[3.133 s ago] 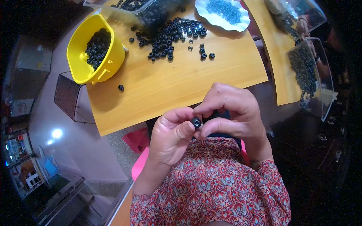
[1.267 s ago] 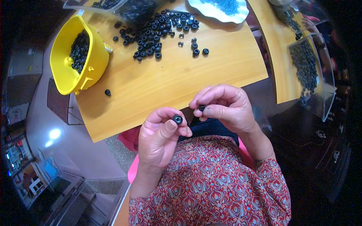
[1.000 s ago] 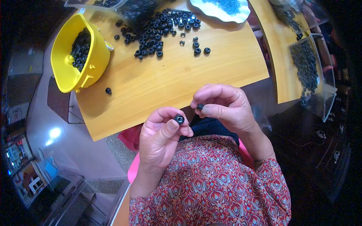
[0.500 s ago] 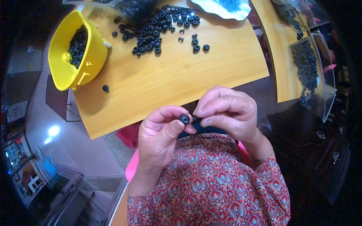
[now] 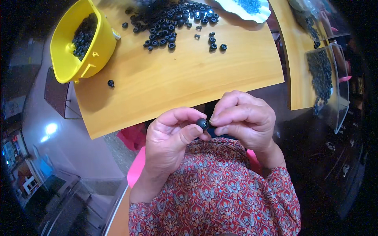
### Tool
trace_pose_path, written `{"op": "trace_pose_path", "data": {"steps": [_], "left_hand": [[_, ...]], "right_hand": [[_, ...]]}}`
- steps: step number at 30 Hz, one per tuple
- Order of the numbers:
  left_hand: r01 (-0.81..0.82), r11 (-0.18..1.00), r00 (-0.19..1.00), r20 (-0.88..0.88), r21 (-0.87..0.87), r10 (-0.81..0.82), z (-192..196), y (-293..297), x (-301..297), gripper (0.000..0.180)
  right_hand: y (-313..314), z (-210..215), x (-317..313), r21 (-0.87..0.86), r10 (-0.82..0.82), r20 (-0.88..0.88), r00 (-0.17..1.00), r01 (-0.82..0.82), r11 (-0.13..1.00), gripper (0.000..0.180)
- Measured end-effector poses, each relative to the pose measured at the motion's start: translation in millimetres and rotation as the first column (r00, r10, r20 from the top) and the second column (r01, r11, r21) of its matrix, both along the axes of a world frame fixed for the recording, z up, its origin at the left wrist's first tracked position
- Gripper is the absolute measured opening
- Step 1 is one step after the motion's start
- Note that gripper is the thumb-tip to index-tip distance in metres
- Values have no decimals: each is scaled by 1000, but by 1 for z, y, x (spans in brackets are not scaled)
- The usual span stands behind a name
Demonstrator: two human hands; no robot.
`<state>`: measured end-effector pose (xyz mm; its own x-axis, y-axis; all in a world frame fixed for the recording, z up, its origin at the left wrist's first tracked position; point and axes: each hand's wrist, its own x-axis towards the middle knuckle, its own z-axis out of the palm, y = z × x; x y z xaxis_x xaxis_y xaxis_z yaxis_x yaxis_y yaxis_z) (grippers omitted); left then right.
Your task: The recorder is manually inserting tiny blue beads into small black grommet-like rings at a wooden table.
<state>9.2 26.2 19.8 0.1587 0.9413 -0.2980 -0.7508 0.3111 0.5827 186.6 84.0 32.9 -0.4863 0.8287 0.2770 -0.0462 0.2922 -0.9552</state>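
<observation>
My left hand [image 5: 165, 143] is closed, pinching a small round black part [image 5: 202, 124] with a hollow in its face between thumb and fingers. Against its right side come the pinched fingertips of my right hand [image 5: 248, 122]; what they grip is hidden now. Both hands are just off the near edge of the wooden table [image 5: 177, 86], above my lap. Many similar black round parts [image 5: 162, 33] lie spread over the far side of the table, with a few small knobbed black pieces [image 5: 197, 36] beside them.
A tilted yellow container [image 5: 59, 55] at the left holds a heap of small black parts. One black part [image 5: 111, 83] lies alone near it. A scalloped white dish [image 5: 264, 15] with bluish bits stands far right. On another table, a clear bin [image 5: 341, 106] holds dark pieces.
The small black piece in my right fingertips has gone from sight as the fingertips meet the round part. The round part has turned slightly, and the whole view has shifted a little.
</observation>
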Motion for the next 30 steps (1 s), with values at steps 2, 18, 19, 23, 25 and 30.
{"op": "trace_pose_path", "data": {"steps": [2, 18, 19, 23, 25, 30], "left_hand": [[-6, 1000, 1000, 6, 1, 6, -1, -1, 0, 24], [56, 997, 994, -94, 57, -50, -2, 0, -5, 21], [55, 997, 994, -96, 54, -49, -1, -1, -6, 21], [125, 991, 992, -36, 43, -123, -1, 1, -11, 20], [191, 980, 981, 15, 62, -192, 0, 3, -12, 20], [186, 982, 980, 68, 32, -188, 4, 4, -12, 19]], "right_hand": [[-1, 0, 0, -36, -34, 38, 999, 35, 999, 20], [9, 4, 2, -18, 70, 87, 994, -68, 997, 21], [10, 6, -1, -73, 86, 79, 993, -80, 994, 22], [16, 9, -3, -66, 158, 112, 981, -152, 986, 33], [17, 11, -3, -17, 175, 123, 977, -174, 985, 36], [15, 23, -2, 65, 180, 279, 943, -205, 977, 37]]}}
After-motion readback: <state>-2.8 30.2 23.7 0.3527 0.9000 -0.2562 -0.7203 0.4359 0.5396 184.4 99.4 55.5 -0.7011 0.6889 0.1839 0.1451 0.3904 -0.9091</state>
